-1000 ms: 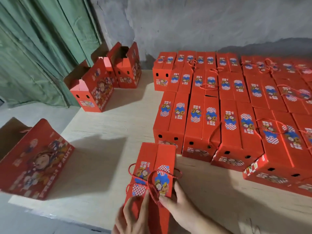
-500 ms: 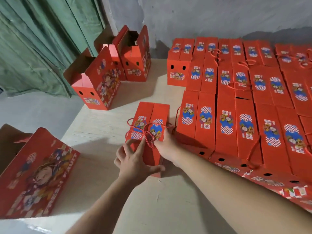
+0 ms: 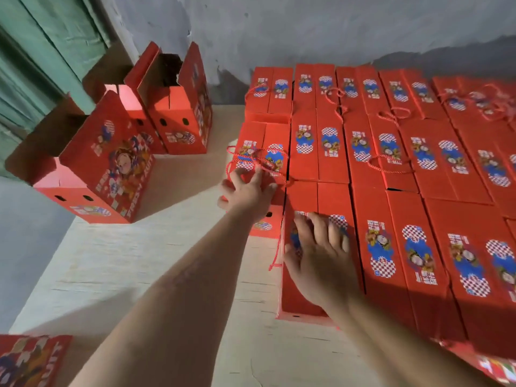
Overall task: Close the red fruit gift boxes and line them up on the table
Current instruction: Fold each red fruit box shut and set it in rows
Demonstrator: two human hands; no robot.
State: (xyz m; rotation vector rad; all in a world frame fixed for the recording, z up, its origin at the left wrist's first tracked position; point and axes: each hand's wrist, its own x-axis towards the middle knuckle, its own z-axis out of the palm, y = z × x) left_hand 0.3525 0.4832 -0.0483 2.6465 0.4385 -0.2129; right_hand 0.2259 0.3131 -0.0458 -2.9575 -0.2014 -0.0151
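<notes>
Three open red boxes (image 3: 95, 160) stand left of the packed block of closed red boxes (image 3: 388, 152), too many and too blurred to count; one more box (image 3: 30, 358) lies nearest; two hands reach in

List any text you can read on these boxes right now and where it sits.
"FRESH FRUIT", partly legible, up the side of the open box at left.
"UIT", cut off, on the box at the bottom left corner.
Lid labels on the closed boxes: too small and blurred.
</notes>
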